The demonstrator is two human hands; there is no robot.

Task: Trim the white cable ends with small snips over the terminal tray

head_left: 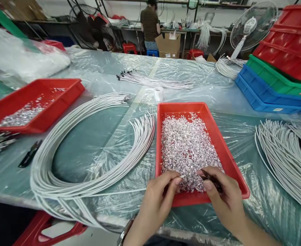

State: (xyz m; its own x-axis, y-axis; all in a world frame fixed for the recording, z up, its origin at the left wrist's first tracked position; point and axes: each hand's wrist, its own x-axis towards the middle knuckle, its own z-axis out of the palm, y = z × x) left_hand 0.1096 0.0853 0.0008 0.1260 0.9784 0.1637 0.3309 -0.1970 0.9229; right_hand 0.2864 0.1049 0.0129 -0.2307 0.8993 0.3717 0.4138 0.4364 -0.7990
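Here, both hands pinch shut over the red plastic tray of glittering foil bits: left hand on a thin white wire, right hand on a dark slim tool.

Second red tray far left; stacked crates right; fan behind.
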